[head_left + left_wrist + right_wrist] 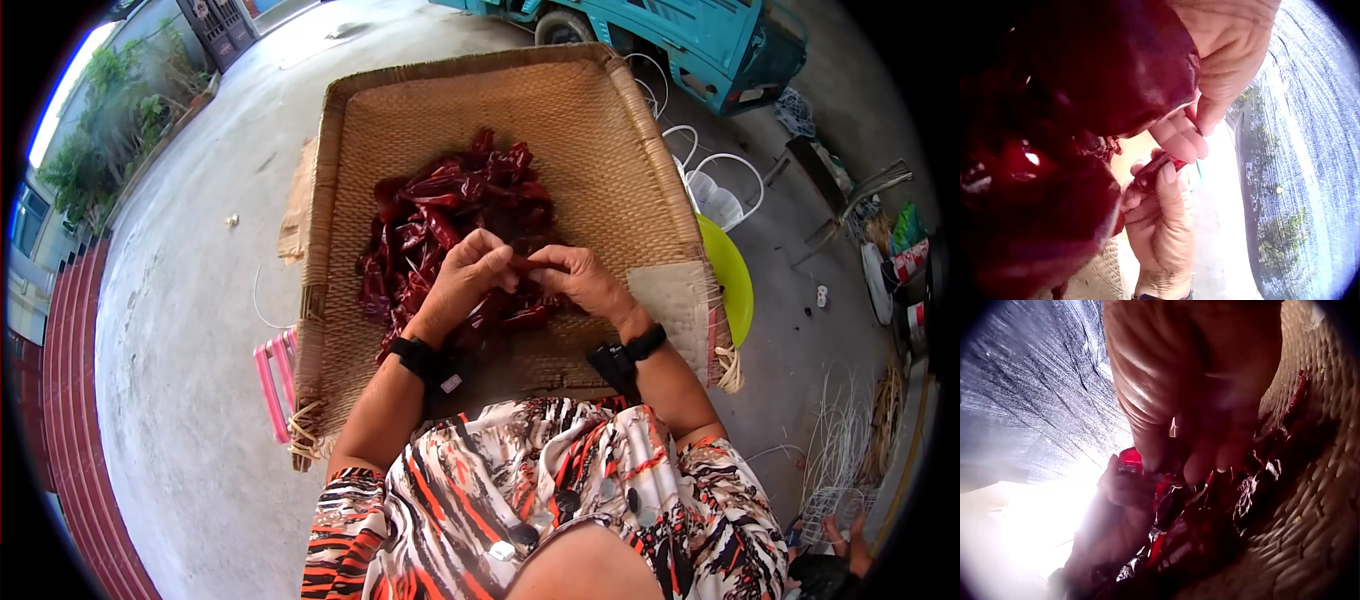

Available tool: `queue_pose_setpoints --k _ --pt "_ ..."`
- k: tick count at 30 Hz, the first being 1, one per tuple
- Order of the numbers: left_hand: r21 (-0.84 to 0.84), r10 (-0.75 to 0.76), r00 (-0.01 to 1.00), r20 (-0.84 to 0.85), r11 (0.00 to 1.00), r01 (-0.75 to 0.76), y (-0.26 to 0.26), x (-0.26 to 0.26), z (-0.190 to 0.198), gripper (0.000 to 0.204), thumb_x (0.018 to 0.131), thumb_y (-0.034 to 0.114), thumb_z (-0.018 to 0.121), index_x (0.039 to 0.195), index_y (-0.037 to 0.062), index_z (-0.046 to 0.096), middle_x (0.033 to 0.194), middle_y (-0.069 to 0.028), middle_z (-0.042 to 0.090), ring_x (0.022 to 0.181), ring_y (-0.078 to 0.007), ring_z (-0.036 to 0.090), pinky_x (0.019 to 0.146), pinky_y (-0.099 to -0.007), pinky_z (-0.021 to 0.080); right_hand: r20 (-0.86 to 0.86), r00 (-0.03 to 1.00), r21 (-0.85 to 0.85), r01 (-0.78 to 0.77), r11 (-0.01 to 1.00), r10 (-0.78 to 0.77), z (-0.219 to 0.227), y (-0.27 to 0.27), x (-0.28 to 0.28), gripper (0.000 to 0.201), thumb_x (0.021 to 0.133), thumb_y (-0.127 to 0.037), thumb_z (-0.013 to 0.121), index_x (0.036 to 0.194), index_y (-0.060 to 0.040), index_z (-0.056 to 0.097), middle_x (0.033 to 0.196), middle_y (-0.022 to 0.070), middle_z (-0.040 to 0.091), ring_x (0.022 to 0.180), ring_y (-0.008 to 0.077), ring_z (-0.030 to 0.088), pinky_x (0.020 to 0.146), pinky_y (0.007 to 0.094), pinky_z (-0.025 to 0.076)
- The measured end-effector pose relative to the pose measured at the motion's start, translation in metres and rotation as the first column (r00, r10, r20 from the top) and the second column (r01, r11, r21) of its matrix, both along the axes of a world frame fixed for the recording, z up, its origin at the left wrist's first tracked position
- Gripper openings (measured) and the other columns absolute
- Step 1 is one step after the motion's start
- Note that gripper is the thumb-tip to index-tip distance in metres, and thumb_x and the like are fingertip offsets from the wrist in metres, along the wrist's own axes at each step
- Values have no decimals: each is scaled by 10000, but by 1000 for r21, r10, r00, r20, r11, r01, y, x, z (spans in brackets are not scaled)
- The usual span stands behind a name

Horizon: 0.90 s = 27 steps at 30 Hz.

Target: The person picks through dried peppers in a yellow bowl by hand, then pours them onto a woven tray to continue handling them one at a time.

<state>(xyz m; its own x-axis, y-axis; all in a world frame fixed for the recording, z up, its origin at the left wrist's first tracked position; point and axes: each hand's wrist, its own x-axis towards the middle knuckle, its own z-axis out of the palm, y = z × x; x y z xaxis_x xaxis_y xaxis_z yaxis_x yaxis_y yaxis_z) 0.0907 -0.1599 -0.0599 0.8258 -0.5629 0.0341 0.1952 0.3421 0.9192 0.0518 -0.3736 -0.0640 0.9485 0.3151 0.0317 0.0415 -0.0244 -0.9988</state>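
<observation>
Over the basket, both hands meet at a dark red dried chili pepper (522, 264). My left hand (468, 278) pinches one end of it between thumb and fingers. The other end is gripped by my right hand (587, 284). In the left wrist view the right thumb presses along the glossy chili (1149, 179), while the left fingertips lie close by at its bright red end. A heap of wrinkled red chilies (440, 200) lies beneath and beyond the hands in the large woven basket (600, 130). Large chilies block much of the left wrist view.
A cloth patch (668, 300) covers the basket's right side. A yellow-green basin (728, 280) and a white wire basket (718, 195) stand to the right. The pink stool (272, 385) is at the left, a teal cart (690, 45) behind, and coiled wire (840, 450) at the lower right.
</observation>
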Motion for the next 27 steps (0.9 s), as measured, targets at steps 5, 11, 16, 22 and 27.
queue_pose_setpoints --k 5,11,16,22,27 --pt "201 67 973 220 973 -112 0 0 3 213 982 219 576 1091 37 577 907 -23 610 803 -89 601 721 -245 494 -6 951 147 307 940 -310 10 -19 5 156 943 -120 619 1072 -40 654 873 0 660 725 62 603 665 216 517" --pt "501 -149 787 598 836 -223 -1 2 -12 194 920 91 617 1102 26 606 1176 -89 542 849 -157 620 724 -274 521 -188 882 868 356 348 -432 9 -88 17 167 979 -170 572 1036 -27 637 965 45 681 733 98 608 692 273 530" --pt "574 -292 670 683 782 -243 0 7 -19 211 860 31 639 1070 37 662 1187 -120 585 1010 -248 621 847 -334 513 -237 885 969 243 -35 -401 8 -131 8 569 896 -540 589 1089 -5 624 1083 79 706 696 124 517 692 295 466" --pt "577 -194 783 591 780 -242 -1 3 -11 172 863 12 627 1031 37 657 1060 -76 648 847 -153 644 682 -264 503 -163 906 885 309 348 -390 2 -111 12 390 935 -326 622 1215 -61 569 1071 61 676 715 95 568 664 238 495" --pt "440 -24 931 365 886 -149 -9 -9 5 127 923 27 584 1041 70 598 909 -9 671 648 -56 593 572 -188 421 91 959 174 250 952 -269 19 -43 7 323 909 -243 672 1176 -73 609 1020 60 659 830 132 630 766 270 531"
